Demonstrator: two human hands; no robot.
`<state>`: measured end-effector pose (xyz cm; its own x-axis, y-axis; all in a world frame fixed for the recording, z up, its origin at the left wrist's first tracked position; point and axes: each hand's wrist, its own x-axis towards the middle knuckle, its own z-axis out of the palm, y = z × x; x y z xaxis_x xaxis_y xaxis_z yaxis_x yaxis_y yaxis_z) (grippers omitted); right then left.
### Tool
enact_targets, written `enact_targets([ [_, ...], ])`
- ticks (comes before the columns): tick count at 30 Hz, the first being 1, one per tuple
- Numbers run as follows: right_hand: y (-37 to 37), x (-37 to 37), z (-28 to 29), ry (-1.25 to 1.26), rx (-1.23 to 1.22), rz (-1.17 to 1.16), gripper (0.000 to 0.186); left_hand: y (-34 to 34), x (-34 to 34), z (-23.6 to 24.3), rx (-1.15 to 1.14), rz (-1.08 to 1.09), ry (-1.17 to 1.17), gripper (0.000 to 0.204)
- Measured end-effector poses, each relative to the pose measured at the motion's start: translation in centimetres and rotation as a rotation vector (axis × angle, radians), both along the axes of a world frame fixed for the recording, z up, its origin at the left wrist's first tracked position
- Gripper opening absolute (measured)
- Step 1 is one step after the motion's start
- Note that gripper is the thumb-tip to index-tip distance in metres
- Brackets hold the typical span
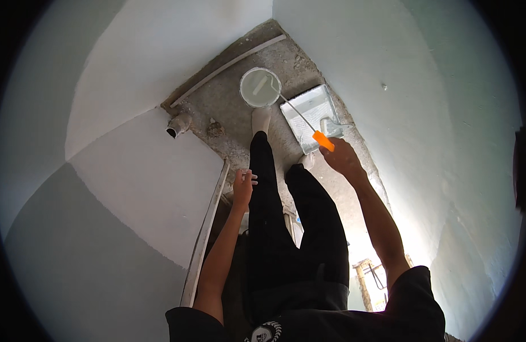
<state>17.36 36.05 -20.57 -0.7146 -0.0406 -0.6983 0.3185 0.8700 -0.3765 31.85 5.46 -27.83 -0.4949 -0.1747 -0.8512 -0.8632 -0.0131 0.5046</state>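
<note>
My right hand [341, 155] is closed around the orange handle of a long-rod paint roller [323, 141]. Its thin metal rod runs forward and left to a round bucket [242, 96], where the pale roller head lies over the light grey-green paint [255, 97]. Whether the head is dipped or just above the paint, I cannot tell. Beside my left leg hangs my left hand [243, 185], empty, with loosely bent fingers apart and whitish marks at the fingertips. A rectangular paint tray [291, 130] wet with pale paint sits right of the bucket, near my right hand. A second whitish tool [331, 126] rests in it.
Painted walls [388, 114] close in on both sides of a rough concrete floor [217, 102]. A pipe stub [180, 123] juts out at the left, near a lump of rubble [215, 127]. A pale board edge [206, 233] stands beside my left forearm. My feet are by the bucket and tray.
</note>
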Motion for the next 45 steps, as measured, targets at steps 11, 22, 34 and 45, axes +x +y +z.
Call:
enact_targets([
  [11,8.9,13.8,24.4,-0.41,-0.452,-0.597,0.037,1.5,0.3,14.6,0.007,-0.079,0.074,0.033],
  [22,9.2,22.2,45.1,-0.477,-1.017,-0.841,0.036,8.8,-9.9,31.0,0.271,-0.321,0.277,0.067],
  [34,1.3,16.8,53.4,-0.262,-1.17,-0.97,0.036,14.8,-22.6,44.0,0.676,-0.364,0.514,0.05],
  [45,-7.7,2.8,61.6,-0.328,-1.361,-0.853,0.035,13.0,-33.7,45.2,1.022,-0.04,0.266,0.041],
])
